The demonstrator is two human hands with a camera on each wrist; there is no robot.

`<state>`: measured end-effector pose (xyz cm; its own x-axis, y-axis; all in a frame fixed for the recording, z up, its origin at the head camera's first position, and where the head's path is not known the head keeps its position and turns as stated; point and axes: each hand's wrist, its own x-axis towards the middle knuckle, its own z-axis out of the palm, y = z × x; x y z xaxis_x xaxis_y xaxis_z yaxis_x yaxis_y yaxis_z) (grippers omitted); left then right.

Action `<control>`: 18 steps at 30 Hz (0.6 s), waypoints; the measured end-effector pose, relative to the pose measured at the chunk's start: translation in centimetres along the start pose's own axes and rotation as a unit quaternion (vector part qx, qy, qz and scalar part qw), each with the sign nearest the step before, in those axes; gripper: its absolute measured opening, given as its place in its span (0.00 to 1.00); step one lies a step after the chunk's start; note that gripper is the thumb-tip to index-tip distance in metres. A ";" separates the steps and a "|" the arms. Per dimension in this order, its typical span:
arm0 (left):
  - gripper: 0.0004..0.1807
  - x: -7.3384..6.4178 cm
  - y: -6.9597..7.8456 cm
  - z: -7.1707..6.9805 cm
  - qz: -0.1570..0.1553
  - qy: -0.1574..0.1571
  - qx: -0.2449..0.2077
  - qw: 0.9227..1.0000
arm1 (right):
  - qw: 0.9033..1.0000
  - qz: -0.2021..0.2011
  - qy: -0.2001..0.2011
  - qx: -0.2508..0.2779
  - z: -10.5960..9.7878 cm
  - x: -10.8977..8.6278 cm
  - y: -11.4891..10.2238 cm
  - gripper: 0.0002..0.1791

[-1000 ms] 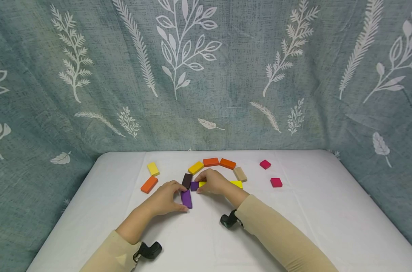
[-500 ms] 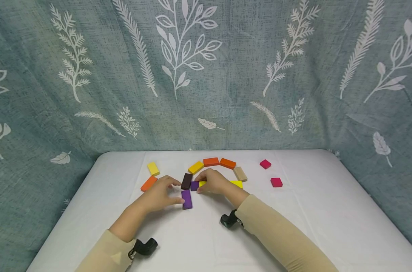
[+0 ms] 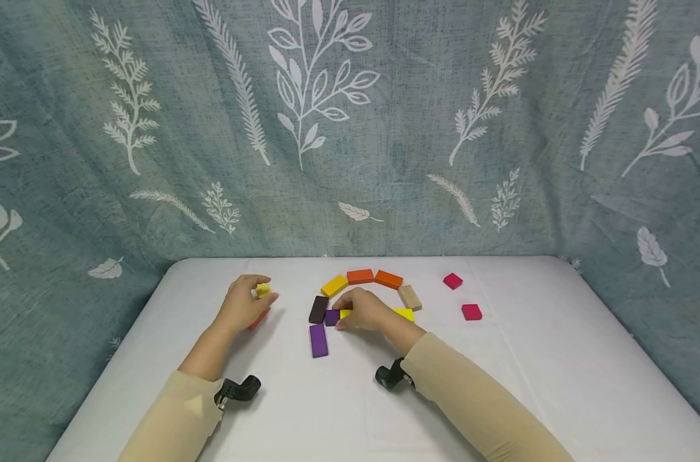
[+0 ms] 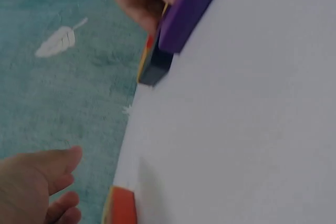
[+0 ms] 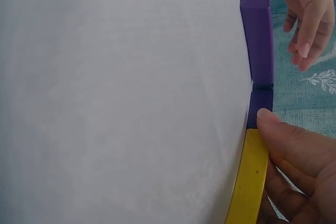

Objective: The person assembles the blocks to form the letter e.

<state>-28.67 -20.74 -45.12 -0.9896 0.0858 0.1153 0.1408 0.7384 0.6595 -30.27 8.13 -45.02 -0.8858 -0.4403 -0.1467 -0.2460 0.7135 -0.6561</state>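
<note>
At the far left, my left hand (image 3: 240, 305) is around a yellow block (image 3: 263, 290), with thumb and forefinger on either side; contact is unclear. Partly hidden beneath it lies an orange block (image 3: 260, 319). The left wrist view shows this hand's thumb and fingers apart. My right hand (image 3: 361, 310) pinches where a small purple block (image 5: 260, 106) meets a yellow block (image 5: 249, 177), its thumb spanning the joint. Left of these lie a dark brown block (image 3: 318, 309) and a longer purple block (image 3: 319, 341), end toward end. My right palm hides part of the yellow row.
An arc of blocks curves behind the right hand: amber (image 3: 334, 286), two orange (image 3: 360, 277) and plain wood (image 3: 410, 297). Two red blocks (image 3: 471, 312) lie farther right on the white table (image 3: 534, 366). A patterned curtain (image 3: 407, 212) hangs behind.
My left hand has left the purple and dark brown blocks and moved left and back to the yellow block. My right hand stays in place.
</note>
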 end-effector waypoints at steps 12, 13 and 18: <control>0.37 2.7 -2.5 0.0 -0.089 -0.010 0.009 0.996 | 1.000 0.000 0.000 0.004 0.1 -0.1 0.1 0.17; 0.38 2.8 -2.6 0.1 -0.094 -0.013 0.007 0.995 | 1.000 0.001 0.000 0.003 0.1 -0.1 0.1 0.17; 0.40 3.0 -2.9 0.4 -0.114 -0.022 0.005 0.993 | 1.000 0.004 -0.004 0.004 0.0 -0.1 0.1 0.17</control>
<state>-32.01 -22.35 -46.99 -0.9961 -0.0556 -0.0690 -0.0873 0.7487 0.6571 -30.24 8.22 -45.10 -0.8847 -0.4385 -0.1582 -0.2350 0.7125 -0.6611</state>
